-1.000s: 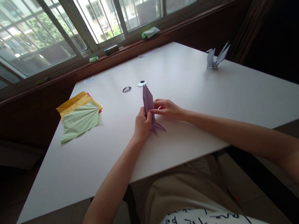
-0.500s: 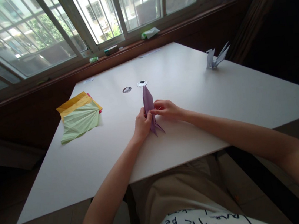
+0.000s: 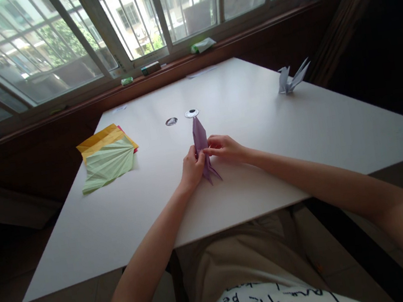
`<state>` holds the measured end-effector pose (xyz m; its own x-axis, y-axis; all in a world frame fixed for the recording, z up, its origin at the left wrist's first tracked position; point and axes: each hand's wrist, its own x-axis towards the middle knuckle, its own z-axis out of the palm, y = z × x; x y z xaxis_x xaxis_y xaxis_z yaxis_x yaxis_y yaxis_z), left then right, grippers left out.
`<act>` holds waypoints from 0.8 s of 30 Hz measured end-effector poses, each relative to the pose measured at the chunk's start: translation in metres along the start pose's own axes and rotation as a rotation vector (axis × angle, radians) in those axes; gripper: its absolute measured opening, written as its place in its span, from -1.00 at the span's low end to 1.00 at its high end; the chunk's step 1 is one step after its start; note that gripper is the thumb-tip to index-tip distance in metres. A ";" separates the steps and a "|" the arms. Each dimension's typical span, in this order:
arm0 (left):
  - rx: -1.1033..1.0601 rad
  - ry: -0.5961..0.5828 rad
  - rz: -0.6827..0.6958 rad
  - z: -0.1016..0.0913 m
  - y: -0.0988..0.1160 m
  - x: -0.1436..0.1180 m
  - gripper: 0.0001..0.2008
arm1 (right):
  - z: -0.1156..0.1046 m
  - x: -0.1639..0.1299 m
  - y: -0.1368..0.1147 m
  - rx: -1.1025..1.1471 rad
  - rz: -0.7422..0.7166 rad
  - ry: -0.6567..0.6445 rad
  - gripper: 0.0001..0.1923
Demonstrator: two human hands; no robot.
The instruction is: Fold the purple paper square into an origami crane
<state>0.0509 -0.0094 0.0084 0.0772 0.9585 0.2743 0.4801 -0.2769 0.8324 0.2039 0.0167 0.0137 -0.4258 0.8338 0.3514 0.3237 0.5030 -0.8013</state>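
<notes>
A: Start nearest the person. What have the fingers got?

B: Both hands meet on a purple folded paper point(image 3: 201, 143) on the white table point(image 3: 265, 171). The left hand point(image 3: 191, 168) is curled in with thumb and fingertips pinched on the paper's left edge; the right hand point(image 3: 226, 148) comes in from the other side, its fingers nearly closed on the right edge at about the same height.

A: And how does the piece lie from that grip?

B: Its long axis runs straight away from the fingers, toward the window. A narrow point extends beyond them; two small splayed tips poke out on the near side, just under the hands. Neither hand is clearly nearer; they flank it evenly.

A: Past the far point?

B: Just beyond it sits a small round white disc point(image 3: 192, 113), with a darker disc point(image 3: 171, 121) beside it to the left. Well left of the fingers lies a stack of creased coloured sheets point(image 3: 107, 157), pale green on top. Far off to the right stands a finished paper crane point(image 3: 292, 78).
</notes>
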 end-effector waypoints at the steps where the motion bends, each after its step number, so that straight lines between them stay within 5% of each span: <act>1: 0.007 -0.001 0.001 0.000 0.000 0.000 -0.93 | 0.000 0.000 0.000 -0.003 -0.002 -0.002 -0.63; 24: 0.082 -0.053 -0.021 -0.001 0.002 0.000 -0.90 | 0.000 0.000 -0.003 -0.139 -0.039 -0.002 -0.71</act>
<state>0.0506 -0.0100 0.0102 0.1112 0.9668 0.2300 0.5520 -0.2525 0.7947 0.2027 0.0152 0.0156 -0.4418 0.8126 0.3800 0.4211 0.5619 -0.7120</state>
